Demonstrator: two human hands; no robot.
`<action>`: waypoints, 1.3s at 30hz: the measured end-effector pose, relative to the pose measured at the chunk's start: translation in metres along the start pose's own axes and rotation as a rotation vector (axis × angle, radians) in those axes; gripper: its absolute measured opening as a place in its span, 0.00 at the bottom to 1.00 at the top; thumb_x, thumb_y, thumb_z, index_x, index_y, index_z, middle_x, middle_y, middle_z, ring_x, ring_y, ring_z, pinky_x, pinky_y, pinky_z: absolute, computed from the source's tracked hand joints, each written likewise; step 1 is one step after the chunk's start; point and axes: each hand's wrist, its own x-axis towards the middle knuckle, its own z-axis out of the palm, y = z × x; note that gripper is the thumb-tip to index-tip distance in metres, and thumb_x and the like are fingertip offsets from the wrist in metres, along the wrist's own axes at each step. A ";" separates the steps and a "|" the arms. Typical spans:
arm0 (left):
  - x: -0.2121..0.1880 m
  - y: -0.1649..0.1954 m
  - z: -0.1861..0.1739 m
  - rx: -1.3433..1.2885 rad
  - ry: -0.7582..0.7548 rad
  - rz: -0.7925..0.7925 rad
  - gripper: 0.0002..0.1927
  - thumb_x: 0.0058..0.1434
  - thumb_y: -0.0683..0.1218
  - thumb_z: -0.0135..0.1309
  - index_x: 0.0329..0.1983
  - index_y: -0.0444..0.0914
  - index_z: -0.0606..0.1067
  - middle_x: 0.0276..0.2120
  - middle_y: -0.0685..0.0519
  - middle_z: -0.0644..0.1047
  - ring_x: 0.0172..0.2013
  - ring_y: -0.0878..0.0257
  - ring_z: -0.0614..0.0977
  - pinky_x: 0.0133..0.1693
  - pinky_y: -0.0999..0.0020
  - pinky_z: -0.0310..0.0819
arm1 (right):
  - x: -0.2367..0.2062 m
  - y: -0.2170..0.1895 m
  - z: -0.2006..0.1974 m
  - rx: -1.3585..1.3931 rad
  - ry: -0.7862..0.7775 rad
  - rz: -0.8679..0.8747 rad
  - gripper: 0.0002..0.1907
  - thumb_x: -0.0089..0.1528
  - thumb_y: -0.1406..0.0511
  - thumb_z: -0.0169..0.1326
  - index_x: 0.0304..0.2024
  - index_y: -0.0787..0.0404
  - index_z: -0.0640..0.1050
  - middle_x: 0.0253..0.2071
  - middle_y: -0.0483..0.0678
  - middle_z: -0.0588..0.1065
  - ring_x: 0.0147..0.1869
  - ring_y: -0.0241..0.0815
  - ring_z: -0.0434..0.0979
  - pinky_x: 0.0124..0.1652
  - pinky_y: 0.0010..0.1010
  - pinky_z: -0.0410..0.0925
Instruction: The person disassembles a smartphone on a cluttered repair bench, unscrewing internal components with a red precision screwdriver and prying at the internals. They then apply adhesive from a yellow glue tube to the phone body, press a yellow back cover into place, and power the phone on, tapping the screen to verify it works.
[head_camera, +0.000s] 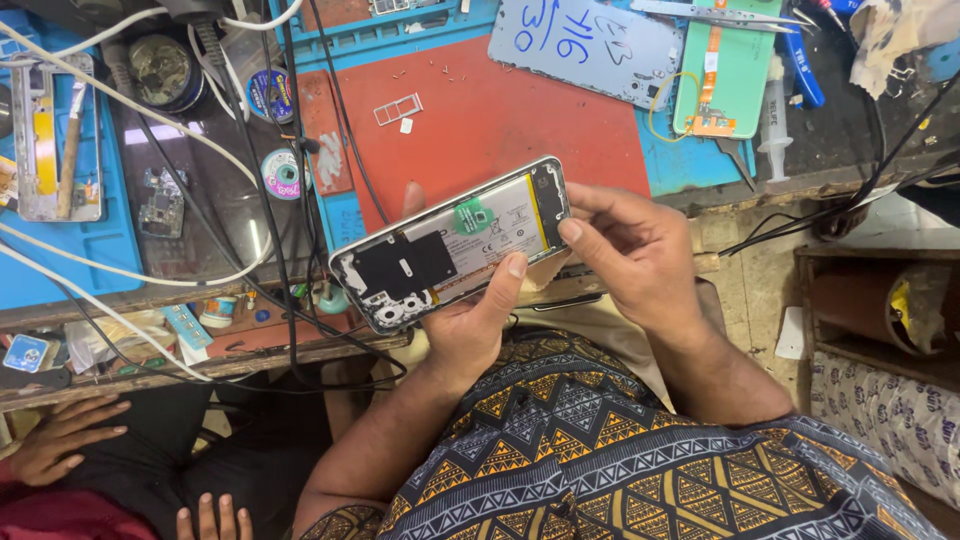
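Patterned black-and-orange cloth (620, 460) covered the person's lap at the bottom of the view. Just above it, the left hand (475, 320) cradled an opened smartphone with its back cover removed, silver-edged, showing a white battery and black shielding (455, 243). That hand's thumb lay pressed across the lower edge of the battery, and a fingertip showed above the phone's far edge, so the hand was closed around the body. The right hand (635, 250) pinched the phone's right end, thumb on the near corner and fingers curled over the top edge. The phone sat tilted, its camera end lower left, held in the air over the front edge of a red rectangular work mat (480, 120) on the bench.

On the mat lay a small metal card tray (398, 108). Beyond it rested a grey phone back panel marked in blue ink (590, 45) and, beside that, a green phone frame with an orange flex strip (735, 65). White and black cables (200, 150) crossed the cluttered left side. Another person's hands (70, 440) rested at the lower left.
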 end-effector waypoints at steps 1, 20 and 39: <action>0.000 -0.001 0.000 -0.010 -0.007 0.001 0.51 0.68 0.32 0.55 0.83 0.41 0.37 0.63 0.46 0.69 0.63 0.59 0.75 0.66 0.61 0.73 | 0.000 0.003 0.003 -0.001 0.025 -0.007 0.16 0.70 0.73 0.55 0.61 0.71 0.75 0.53 0.52 0.80 0.55 0.36 0.81 0.55 0.27 0.75; 0.008 -0.002 0.000 -0.053 -0.086 -0.027 0.49 0.71 0.31 0.49 0.82 0.41 0.31 0.65 0.45 0.69 0.64 0.58 0.76 0.66 0.61 0.73 | 0.002 0.004 0.006 -0.034 0.100 0.070 0.15 0.65 0.69 0.54 0.54 0.66 0.77 0.46 0.42 0.81 0.47 0.27 0.79 0.49 0.17 0.73; 0.013 0.033 -0.014 0.033 -0.321 0.044 0.46 0.70 0.41 0.56 0.81 0.37 0.40 0.75 0.42 0.56 0.72 0.58 0.65 0.73 0.59 0.62 | 0.003 -0.023 0.012 -0.999 -0.044 -0.796 0.14 0.56 0.78 0.60 0.45 0.66 0.80 0.46 0.55 0.81 0.54 0.55 0.84 0.55 0.47 0.77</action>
